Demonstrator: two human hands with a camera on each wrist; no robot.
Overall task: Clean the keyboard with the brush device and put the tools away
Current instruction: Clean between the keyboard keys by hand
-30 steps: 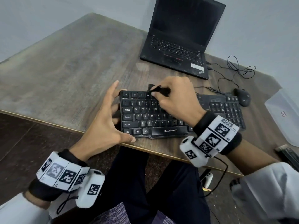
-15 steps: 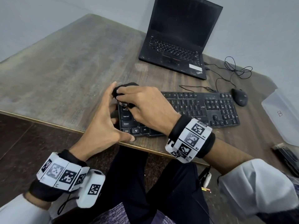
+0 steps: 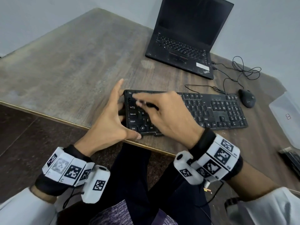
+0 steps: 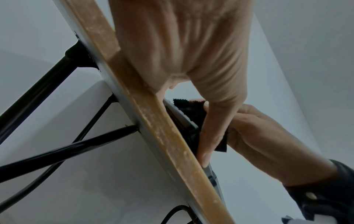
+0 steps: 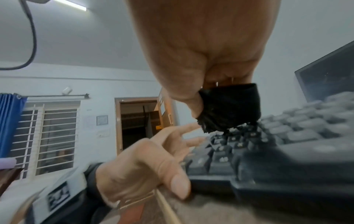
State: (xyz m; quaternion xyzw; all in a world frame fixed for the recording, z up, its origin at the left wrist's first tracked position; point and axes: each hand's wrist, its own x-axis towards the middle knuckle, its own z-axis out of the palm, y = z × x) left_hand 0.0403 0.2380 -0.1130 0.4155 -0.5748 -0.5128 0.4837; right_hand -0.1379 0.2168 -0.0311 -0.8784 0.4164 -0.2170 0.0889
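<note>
A black wired keyboard (image 3: pixel 219 111) lies near the wooden table's front edge. My left hand (image 3: pixel 110 114) braces its left end, fingers stretched along the side and thumb against the front edge. My right hand (image 3: pixel 167 114) pinches a small black cloth (image 3: pixel 151 105) and presses it on the left-hand keys; it is blurred. In the right wrist view the cloth (image 5: pixel 229 109) hangs from thumb and fingers onto the keys (image 5: pixel 306 128), with the left hand (image 5: pixel 145 163) beside it. From the left wrist I see the cloth (image 4: pixel 193 112) behind my thumb. No brush is in view.
An open black laptop (image 3: pixel 186 43) stands at the back. A mouse (image 3: pixel 246 98) and loose cables (image 3: pixel 240 70) lie to the right of the keyboard. A translucent white case (image 3: pixel 285 117) and a dark object (image 3: pixel 290 158) sit at the right edge. The table's front edge (image 3: pixel 48 114) runs just below my hands.
My right hand swept the cloth from the top row's middle to the keyboard's left corner, then back a little right and down over the left keys. The left hand stayed put.
</note>
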